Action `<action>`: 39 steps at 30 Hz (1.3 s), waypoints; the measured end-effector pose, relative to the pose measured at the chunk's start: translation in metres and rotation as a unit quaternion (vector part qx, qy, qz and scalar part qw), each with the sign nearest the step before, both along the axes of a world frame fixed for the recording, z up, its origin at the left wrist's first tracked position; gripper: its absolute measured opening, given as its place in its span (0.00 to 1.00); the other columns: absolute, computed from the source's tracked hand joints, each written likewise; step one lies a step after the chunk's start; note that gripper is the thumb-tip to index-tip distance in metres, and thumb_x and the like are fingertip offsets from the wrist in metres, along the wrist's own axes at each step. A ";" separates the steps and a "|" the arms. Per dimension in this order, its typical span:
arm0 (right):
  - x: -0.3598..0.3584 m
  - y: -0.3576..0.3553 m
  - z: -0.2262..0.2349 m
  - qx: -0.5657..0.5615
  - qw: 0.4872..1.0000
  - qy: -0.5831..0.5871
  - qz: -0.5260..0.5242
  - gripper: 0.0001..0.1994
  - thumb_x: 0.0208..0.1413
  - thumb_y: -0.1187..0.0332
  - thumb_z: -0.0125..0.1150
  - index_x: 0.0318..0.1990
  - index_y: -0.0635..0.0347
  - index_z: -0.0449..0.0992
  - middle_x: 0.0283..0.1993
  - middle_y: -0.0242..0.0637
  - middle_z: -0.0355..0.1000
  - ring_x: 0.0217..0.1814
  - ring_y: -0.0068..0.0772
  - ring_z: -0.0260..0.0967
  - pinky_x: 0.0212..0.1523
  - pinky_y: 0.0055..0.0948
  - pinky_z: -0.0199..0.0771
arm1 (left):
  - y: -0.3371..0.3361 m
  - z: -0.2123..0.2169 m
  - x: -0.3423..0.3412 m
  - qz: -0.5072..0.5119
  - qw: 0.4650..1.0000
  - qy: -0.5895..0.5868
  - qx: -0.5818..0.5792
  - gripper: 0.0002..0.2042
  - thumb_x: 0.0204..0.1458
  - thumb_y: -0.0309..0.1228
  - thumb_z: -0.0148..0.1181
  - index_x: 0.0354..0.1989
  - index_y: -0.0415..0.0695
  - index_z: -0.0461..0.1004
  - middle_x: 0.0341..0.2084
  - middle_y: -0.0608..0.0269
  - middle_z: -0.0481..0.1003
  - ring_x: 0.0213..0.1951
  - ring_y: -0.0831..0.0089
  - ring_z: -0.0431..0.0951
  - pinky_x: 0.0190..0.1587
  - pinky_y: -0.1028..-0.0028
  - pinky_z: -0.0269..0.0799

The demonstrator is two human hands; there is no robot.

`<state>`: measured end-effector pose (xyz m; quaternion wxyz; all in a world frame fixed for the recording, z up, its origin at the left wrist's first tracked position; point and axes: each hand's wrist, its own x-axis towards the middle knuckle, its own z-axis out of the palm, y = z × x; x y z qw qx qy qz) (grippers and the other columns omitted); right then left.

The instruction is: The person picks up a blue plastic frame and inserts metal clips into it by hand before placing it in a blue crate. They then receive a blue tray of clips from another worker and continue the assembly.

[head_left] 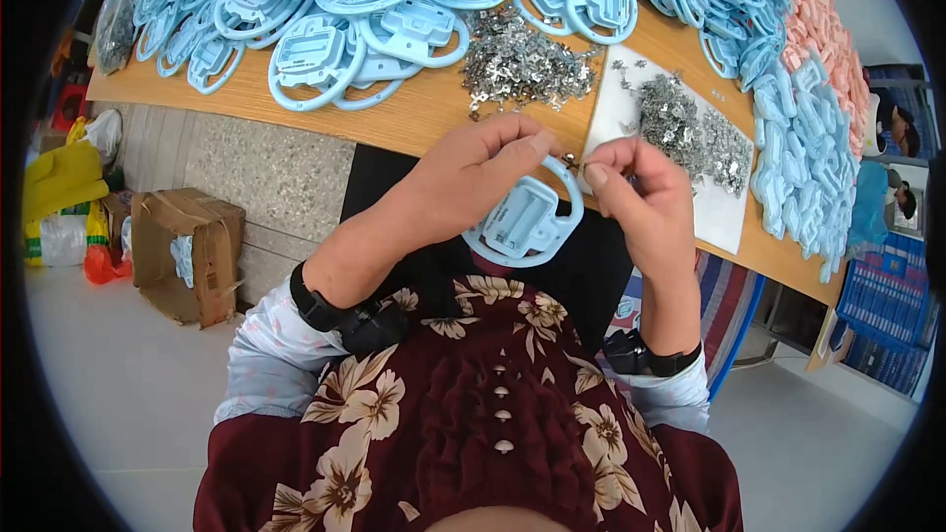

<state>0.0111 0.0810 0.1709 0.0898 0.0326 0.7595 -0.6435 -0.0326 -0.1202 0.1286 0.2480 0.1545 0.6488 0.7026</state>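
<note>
My left hand [461, 180] grips a light-blue oval plastic part [537, 248] by its upper left side, thumb laid along the rim. The part is tilted over my lap, just off the table edge, and its rectangular recess faces up. At the part's top right rim, the thumb and fingers of my right hand [645, 195] are pinched together on a small metal piece [571, 160]. Its exact shape is too small to make out. Beyond my hands, a heap of small silvery metal clips [527, 59] lies on the wooden table [256, 89].
Many matching blue parts [315, 49] are piled along the table's far side. On a white sheet [714, 222] at the right lie more metal pieces [680, 118]. Smaller blue parts [803, 158] and pink parts [823, 25] are heaped beyond. A cardboard box [187, 256] stands on the floor at left.
</note>
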 end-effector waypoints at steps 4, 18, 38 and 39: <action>0.011 -0.005 -0.009 0.045 0.995 0.092 0.006 0.04 0.54 0.75 0.62 0.35 0.65 0.76 0.29 0.26 0.69 0.30 0.15 0.61 0.32 0.16 0.61 | -0.002 -0.005 -0.004 -0.012 0.999 -0.003 -0.030 0.14 0.64 0.36 0.48 0.45 0.38 0.74 0.32 0.70 0.73 0.36 0.84 0.69 0.39 0.81 0.67; 0.008 -0.006 -0.030 0.213 0.957 0.194 0.032 0.05 0.49 0.76 0.65 0.34 0.61 0.77 0.26 0.33 0.72 0.26 0.24 0.69 0.28 0.23 0.68 | 0.006 -0.011 -0.009 0.003 0.987 0.035 -0.156 0.15 0.63 0.35 0.50 0.43 0.35 0.77 0.29 0.68 0.76 0.31 0.83 0.71 0.34 0.78 0.68; 0.008 -0.005 -0.026 0.272 0.938 0.208 0.057 0.05 0.51 0.73 0.64 0.36 0.59 0.76 0.29 0.40 0.72 0.28 0.43 0.71 0.29 0.35 0.70 | 0.000 0.002 -0.010 -0.034 0.979 0.050 -0.194 0.18 0.50 0.30 0.60 0.49 0.37 0.74 0.33 0.60 0.77 0.34 0.77 0.74 0.37 0.75 0.71; 0.007 -0.005 -0.028 0.270 0.933 0.231 0.060 0.06 0.51 0.73 0.64 0.36 0.60 0.76 0.29 0.40 0.72 0.28 0.43 0.71 0.29 0.35 0.70 | 0.000 0.003 -0.010 -0.043 0.975 0.055 -0.211 0.18 0.51 0.31 0.60 0.50 0.37 0.74 0.33 0.60 0.77 0.33 0.77 0.74 0.37 0.75 0.71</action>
